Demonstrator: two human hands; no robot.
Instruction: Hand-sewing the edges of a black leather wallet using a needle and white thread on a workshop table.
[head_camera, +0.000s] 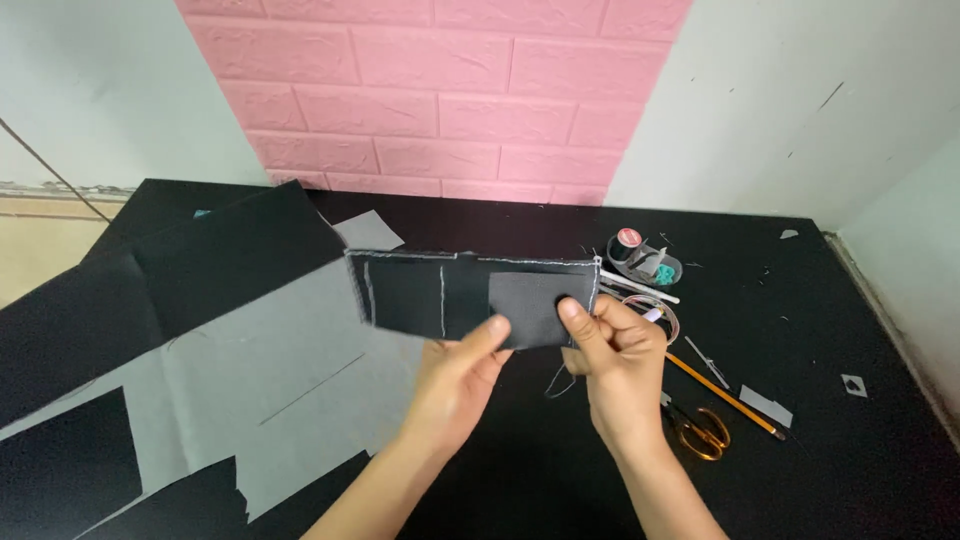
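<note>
Far left of the black table there's a big sheet of grey fabric with black fabric pieces overlapping it, plus a small grey scrap near the pink brick-pattern wall panel. Held up over the middle of the table is a black rectangular fabric panel with white stitched lines and a grey patch. The left hand pinches its bottom edge, thumb on the front. The right hand is closed on the panel's right end, thumb pressed on the grey patch. Right of the hands: a black thread spool with a red top, a yellow pencil, and orange-handled scissors just beside the right wrist.
</note>
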